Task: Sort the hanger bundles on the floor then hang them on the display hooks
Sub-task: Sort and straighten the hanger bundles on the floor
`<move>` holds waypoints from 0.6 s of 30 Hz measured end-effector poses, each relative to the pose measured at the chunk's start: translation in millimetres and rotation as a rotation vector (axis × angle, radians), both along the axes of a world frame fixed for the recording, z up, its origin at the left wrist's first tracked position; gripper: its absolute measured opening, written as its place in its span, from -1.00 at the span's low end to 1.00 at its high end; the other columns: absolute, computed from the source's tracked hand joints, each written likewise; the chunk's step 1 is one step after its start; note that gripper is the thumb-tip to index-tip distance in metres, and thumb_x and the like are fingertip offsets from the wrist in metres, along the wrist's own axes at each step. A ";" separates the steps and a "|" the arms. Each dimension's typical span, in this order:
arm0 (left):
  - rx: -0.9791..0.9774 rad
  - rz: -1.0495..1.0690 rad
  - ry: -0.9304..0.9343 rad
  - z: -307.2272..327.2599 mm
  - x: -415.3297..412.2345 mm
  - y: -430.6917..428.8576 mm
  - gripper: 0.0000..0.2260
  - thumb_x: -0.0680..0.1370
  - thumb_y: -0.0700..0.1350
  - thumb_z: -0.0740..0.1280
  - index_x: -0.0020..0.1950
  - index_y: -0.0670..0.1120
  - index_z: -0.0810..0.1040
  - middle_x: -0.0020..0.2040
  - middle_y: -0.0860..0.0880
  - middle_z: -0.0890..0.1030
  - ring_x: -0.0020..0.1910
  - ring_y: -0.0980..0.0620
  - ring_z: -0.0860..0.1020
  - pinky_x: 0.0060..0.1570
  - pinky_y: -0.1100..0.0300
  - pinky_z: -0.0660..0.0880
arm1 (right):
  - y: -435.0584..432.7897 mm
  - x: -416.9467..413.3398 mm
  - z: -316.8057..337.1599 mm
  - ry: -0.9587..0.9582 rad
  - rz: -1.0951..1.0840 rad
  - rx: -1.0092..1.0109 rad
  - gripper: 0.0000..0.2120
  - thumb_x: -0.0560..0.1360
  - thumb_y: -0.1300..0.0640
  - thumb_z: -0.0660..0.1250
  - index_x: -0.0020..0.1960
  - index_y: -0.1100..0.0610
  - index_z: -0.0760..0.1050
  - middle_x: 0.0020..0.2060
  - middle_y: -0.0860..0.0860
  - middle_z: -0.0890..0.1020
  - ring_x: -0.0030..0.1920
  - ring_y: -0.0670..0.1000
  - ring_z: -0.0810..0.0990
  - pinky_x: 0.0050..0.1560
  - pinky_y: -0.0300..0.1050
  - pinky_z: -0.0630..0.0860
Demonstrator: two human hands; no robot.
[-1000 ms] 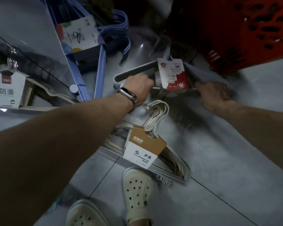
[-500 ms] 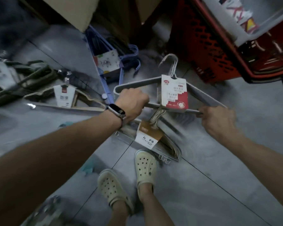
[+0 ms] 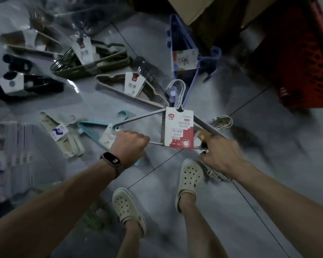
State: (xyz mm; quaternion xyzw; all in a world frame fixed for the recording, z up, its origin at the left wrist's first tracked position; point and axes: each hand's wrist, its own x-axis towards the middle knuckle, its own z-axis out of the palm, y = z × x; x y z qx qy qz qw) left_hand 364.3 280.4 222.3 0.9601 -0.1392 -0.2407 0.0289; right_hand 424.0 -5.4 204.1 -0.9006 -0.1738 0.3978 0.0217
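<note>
Head view: left hand [image 3: 129, 144] and right hand [image 3: 220, 155] grip triangular grey hanger bundle [image 3: 179, 127].

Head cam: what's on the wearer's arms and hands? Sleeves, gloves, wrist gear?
No gloves on the left hand or right hand; both forearms are bare, with no sleeve in view. The left wrist carries a slim dark fitness band with a narrow oblong screen showing pale digits. Right wrist bare.
</note>
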 end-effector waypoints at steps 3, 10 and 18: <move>-0.070 0.051 -0.064 -2.0 -51.3 30.1 -0.80 0.35 -0.22 0.22 -0.22 -0.07 0.64 -0.40 -0.07 0.61 -0.45 -0.13 0.59 -0.46 0.11 0.49 | 34.7 -13.7 1.5 0.245 -0.002 0.078 -0.45 0.36 -0.21 0.35 0.33 -0.15 0.41 0.19 -0.12 0.66 0.19 0.05 0.63 0.12 0.04 0.60; -0.109 0.193 -0.049 1.1 -153.8 65.8 -0.69 0.31 -0.21 0.11 -0.20 -0.06 0.65 -0.41 -0.04 0.59 -0.43 -0.10 0.58 -0.44 0.14 0.42 | 107.8 -72.4 -8.6 0.577 0.181 0.028 -0.55 0.48 -0.30 0.34 0.28 -0.11 0.55 0.18 -0.03 0.65 0.14 0.08 0.61 0.18 0.02 0.55; 0.066 0.203 0.319 2.6 -217.8 112.1 -0.77 0.53 -0.30 0.24 0.06 -0.04 0.58 -0.02 -0.06 0.66 -0.02 -0.16 0.64 -0.17 0.09 0.27 | 155.3 -204.0 -29.4 0.579 0.167 0.018 -0.62 0.73 -0.06 0.10 0.39 0.10 0.49 0.35 0.17 0.59 0.28 0.22 0.58 0.28 0.04 0.51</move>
